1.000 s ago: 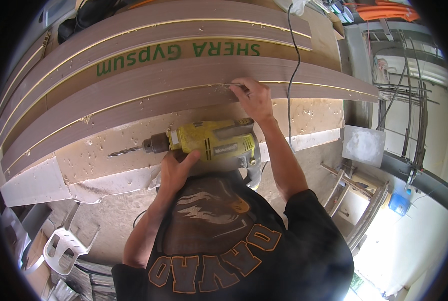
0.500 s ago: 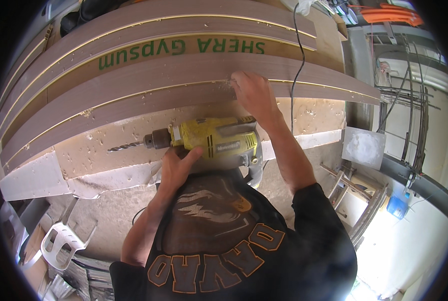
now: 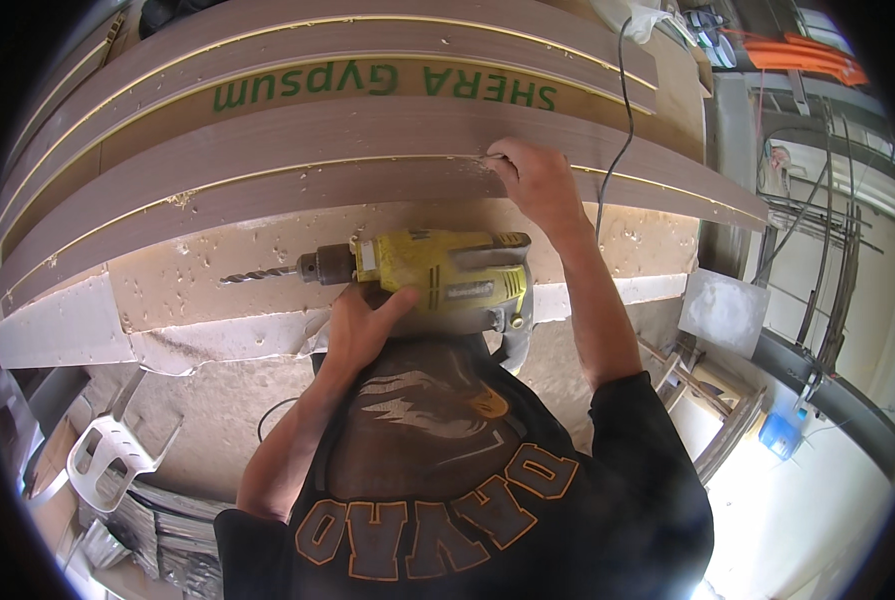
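A yellow-and-black power drill (image 3: 447,275) lies sideways against my front, its long twist bit (image 3: 257,276) pointing left. My left hand (image 3: 365,328) is wrapped round the drill's body from below, thumb on the near side. My right hand (image 3: 535,182) is pinched over the light groove of a brown grooved plank (image 3: 297,150). Small shavings lie by those fingertips; whatever may be between them is hidden. Shavings also cling to the plank further left.
More brown planks (image 3: 367,32) lie beyond on a board with green lettering. A black cable (image 3: 623,150) crosses the planks right of my right hand. A white plastic chair (image 3: 107,455) stands at lower left, a blue container (image 3: 782,432) at right.
The whole view has shifted slightly, with the planks and board appearing a little further right. Both hands keep nearly the same places on the drill and the groove.
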Tool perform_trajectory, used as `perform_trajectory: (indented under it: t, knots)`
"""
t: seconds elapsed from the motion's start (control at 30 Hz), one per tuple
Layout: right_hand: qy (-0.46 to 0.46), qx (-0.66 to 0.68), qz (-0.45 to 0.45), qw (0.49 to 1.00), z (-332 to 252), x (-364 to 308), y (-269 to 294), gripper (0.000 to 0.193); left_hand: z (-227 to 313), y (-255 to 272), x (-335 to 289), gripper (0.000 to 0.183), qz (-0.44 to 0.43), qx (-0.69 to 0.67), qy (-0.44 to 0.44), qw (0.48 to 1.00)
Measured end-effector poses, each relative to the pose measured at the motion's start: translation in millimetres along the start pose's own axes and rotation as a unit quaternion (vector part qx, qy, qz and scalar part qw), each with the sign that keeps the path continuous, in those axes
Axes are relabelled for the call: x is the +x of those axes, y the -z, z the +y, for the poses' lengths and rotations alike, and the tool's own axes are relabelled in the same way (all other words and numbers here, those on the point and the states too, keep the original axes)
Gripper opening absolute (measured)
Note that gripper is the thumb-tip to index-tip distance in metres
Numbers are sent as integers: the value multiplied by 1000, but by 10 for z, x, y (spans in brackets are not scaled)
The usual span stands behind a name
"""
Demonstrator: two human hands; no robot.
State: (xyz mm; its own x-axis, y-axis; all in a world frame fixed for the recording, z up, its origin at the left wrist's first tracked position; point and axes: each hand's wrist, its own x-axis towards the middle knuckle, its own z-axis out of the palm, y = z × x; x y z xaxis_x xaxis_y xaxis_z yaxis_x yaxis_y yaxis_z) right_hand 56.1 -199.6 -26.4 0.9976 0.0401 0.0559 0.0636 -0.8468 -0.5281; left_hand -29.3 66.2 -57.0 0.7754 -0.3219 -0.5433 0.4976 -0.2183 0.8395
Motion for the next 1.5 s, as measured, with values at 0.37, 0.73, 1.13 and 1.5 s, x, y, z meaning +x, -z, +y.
perform_trajectory:
  t: [0.37,0.73,1.13,1.5]
  knots:
    - [16,-19,0,1000,43,-12,35,9,58,-13,1,56,-16,15,17,1000]
    - [-209,293,19,933,606,-995,96,9,41,240,-117,44,9,-85,93,992]
    - [-97,254,160,949,539,-699,48,25,-12,368,-151,34,-8,209,-30,977]
    - [-108,247,208,940,579,-1194,-400,20,-136,-56,-264,72,127,-18,36,991]
